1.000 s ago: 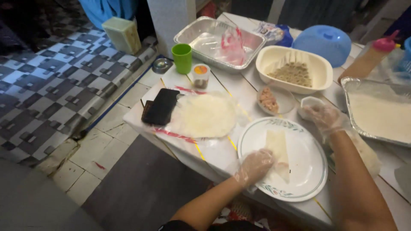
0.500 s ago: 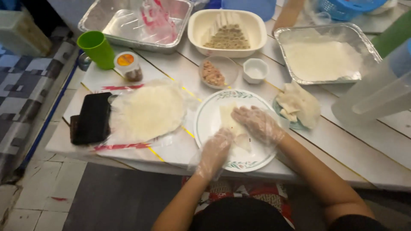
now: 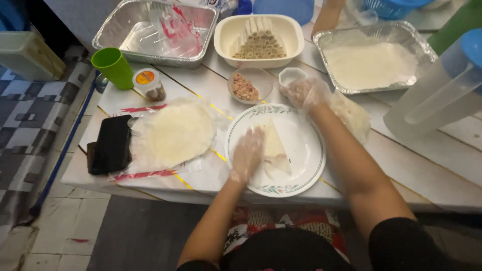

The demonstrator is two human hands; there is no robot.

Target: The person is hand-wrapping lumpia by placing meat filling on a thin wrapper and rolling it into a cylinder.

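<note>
One white table (image 3: 422, 165), tiled floor (image 3: 35, 125)

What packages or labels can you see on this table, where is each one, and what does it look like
Small clear jar with an orange round label on its lid: beside the green cup, far left.
Clear plastic bag with red print: crumpled inside the empty foil tray, back left.
Clear plastic wrapper with red striped edges: flat under the stack of pale round wrappers, left of the white plate.
No signs or screens.
</note>
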